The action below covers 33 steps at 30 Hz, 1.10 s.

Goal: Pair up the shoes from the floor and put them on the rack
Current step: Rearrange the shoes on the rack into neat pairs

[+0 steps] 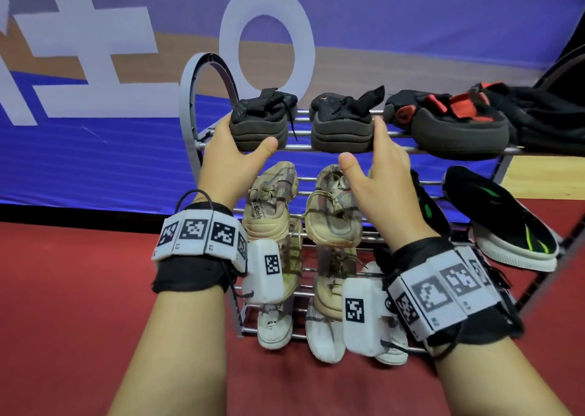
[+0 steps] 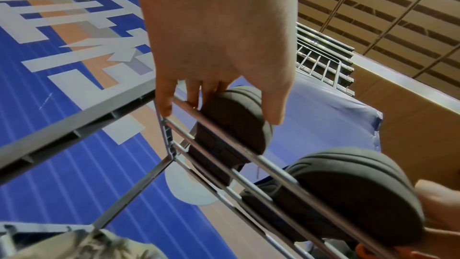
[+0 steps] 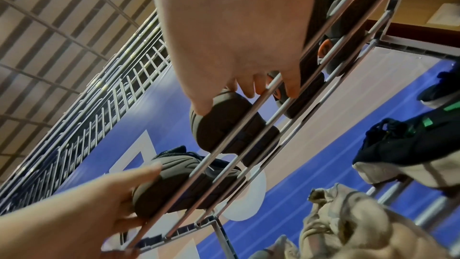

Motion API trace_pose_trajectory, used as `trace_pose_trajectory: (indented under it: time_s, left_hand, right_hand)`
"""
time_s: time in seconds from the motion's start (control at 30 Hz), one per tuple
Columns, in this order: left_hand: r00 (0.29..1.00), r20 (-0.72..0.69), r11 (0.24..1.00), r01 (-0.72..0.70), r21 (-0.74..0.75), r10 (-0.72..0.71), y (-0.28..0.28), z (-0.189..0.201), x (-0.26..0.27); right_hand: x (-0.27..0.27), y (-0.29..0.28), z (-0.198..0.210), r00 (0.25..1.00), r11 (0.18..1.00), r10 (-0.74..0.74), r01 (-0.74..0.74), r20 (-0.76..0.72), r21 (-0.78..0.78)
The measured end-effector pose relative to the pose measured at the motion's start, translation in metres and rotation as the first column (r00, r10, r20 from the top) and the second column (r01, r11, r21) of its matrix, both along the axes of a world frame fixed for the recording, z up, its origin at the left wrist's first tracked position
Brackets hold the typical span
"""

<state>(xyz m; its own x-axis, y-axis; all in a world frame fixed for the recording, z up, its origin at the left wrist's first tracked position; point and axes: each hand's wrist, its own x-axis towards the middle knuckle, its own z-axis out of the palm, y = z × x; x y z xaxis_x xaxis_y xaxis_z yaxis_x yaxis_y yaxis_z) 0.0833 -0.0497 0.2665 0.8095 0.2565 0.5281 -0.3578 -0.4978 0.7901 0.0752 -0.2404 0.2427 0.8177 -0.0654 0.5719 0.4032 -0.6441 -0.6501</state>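
Two dark grey shoes stand heel-out on the top shelf of the metal rack. My left hand grips the heel of the left shoe, thumb on the front and fingers along its left side. The left wrist view shows that hand on the same shoe. My right hand holds the right shoe, with the fingers at its right side and the thumb under the heel. From the right wrist, this hand pinches the shoe above the shelf rods.
A black and red pair and a dark bundle fill the top shelf's right. Beige sneakers and black-green shoes lie on the middle shelf, white shoes on the lowest. Red carpet surrounds the rack; a blue banner hangs behind.
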Motion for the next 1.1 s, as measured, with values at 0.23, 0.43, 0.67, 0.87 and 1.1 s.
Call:
trace_pose_trajectory:
  time_s: [0.23, 0.43, 0.67, 0.87, 1.1]
  left_hand:
    - [0.945, 0.178, 0.942, -0.301, 0.146, 0.275, -0.044, 0.033, -0.013]
    - [0.976, 0.192, 0.975, 0.055, 0.217, -0.098, -0.103, 0.046, -0.022]
    - [0.955, -0.132, 0.959, 0.275, 0.07, -0.264, -0.164, 0.024, -0.02]
    - [0.904, -0.314, 0.957, 0.273, -0.096, -0.289, -0.185, 0.024, -0.014]
    - [0.855, -0.326, 0.895, 0.294, -0.335, -0.403, -0.192, 0.016, -0.008]
  right_hand:
    - [-0.023, -0.031, 0.017, 0.94, 0.99, -0.134, 0.139, 0.315, 0.007]
    - [-0.038, -0.085, 0.025, 0.848, 0.93, -0.366, 0.344, 0.384, 0.127]
    - [-0.041, -0.133, 0.015, 0.761, 0.755, -0.612, 0.482, 0.216, 0.444]
    - [-0.027, -0.159, 0.011, 0.93, 0.53, -0.36, 0.272, -0.077, 0.803]
    - [-0.026, -0.179, 0.01, 0.993, 0.513, -0.11, 0.099, -0.049, 0.852]
